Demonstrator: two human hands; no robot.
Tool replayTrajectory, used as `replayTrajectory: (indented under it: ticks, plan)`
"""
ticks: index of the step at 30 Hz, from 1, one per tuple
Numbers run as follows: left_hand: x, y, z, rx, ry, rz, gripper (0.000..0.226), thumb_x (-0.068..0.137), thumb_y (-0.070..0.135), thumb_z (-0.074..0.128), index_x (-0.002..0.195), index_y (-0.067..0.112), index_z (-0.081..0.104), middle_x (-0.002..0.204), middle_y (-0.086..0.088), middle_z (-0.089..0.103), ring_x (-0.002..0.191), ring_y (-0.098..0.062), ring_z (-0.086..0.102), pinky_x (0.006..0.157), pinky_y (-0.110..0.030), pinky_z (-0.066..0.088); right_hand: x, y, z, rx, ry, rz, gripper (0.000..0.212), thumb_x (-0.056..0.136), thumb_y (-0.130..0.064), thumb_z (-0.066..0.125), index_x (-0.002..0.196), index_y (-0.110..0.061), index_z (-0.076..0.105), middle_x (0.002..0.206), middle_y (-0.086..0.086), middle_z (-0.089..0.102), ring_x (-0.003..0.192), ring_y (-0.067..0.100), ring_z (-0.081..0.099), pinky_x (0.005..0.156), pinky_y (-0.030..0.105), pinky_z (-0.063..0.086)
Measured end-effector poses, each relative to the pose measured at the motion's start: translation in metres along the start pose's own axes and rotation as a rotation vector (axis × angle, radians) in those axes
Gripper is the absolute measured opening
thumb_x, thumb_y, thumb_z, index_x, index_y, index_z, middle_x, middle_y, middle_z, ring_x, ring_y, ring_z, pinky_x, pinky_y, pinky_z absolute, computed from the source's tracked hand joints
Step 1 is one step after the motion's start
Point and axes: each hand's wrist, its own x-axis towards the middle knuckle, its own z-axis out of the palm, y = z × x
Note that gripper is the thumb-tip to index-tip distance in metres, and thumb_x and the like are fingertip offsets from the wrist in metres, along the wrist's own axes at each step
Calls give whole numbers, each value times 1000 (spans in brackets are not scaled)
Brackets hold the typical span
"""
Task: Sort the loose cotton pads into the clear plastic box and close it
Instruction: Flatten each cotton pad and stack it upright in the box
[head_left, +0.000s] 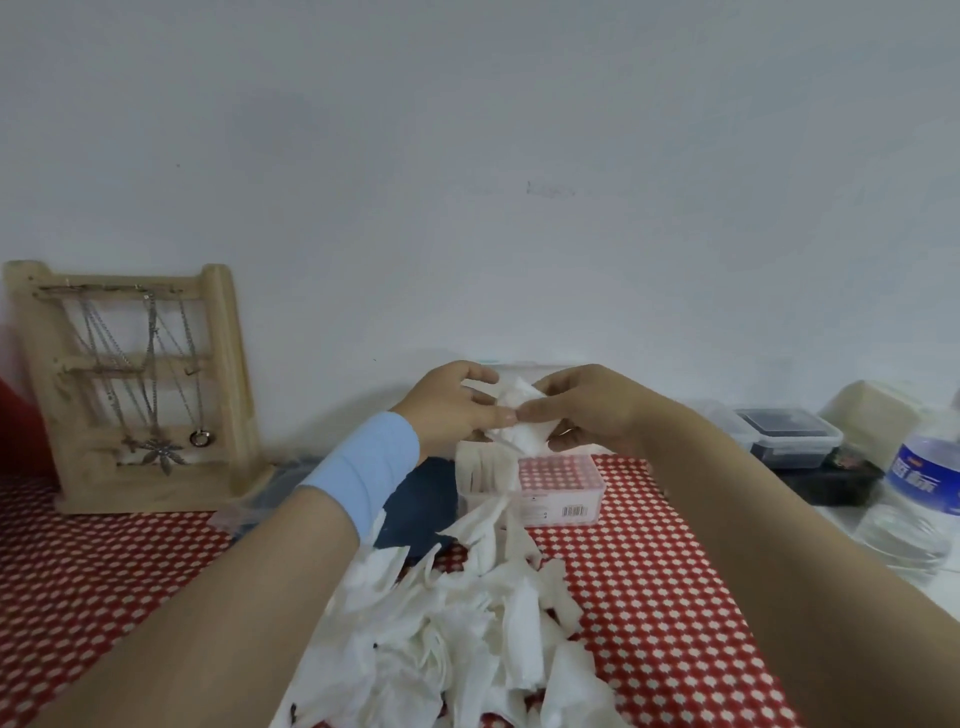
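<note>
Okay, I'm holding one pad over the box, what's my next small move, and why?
Probably lower the pad into the box, beside the pads standing at its left end. Your left hand and right hand pinch it just above the open box, and a pile lies loose nearer you.

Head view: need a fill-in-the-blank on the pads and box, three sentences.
The left hand and right hand together hold one cotton pad above the clear plastic ____. The pile of loose pads lies on a white-dotted ____ tablecloth. The necklaces hang on a ____ rack at the left.
Missing: box; red; wooden.
</note>
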Motion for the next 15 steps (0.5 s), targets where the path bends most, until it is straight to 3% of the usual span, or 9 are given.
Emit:
replayTrajectory:
  ticks: [4, 7, 10, 12, 15]
  plan:
    - [23, -22, 5, 565, 10, 37, 43, 91, 25, 70, 132, 26, 56, 127, 2, 63, 112, -17, 61, 96, -30, 49, 26, 12, -1, -449, 256, 56, 17, 86, -8, 72, 102, -11, 69, 79, 2, 69, 61, 15, 66, 65, 30, 61]
    - [34, -35, 14, 857, -52, 120, 44, 99, 27, 58, 143, 29, 52, 143, 0, 47, 130, -22, 49, 106, -34, 42, 41, 22, 7, -765, 241, 77, 23, 88, -7, 63, 111, -8, 67, 85, 3, 69, 69, 20, 67, 65, 28, 57]
    - [42, -45, 20, 1007, -98, 152, 50, 101, 31, 52, 149, 36, 42, 142, 0, 35, 134, -19, 35, 109, -38, 41, 54, 32, 18, -935, 240, 153, 5, 87, -11, 66, 88, -8, 62, 78, 4, 65, 66, 19, 64, 51, 26, 50]
    - [45, -52, 20, 1036, -137, 132, 51, 101, 31, 51, 150, 37, 40, 143, 1, 32, 136, -19, 31, 110, -38, 40, 62, 38, 25, -966, 256, 203, 21, 87, -10, 65, 74, -12, 50, 69, 1, 54, 58, 15, 53, 45, 23, 38]
    - [46, -62, 17, 1017, -172, 105, 50, 101, 34, 51, 150, 34, 42, 147, 3, 32, 140, -19, 29, 113, -38, 36, 69, 43, 32, -955, 283, 256, 22, 88, -5, 57, 71, -13, 45, 69, 1, 48, 56, 14, 46, 46, 23, 36]
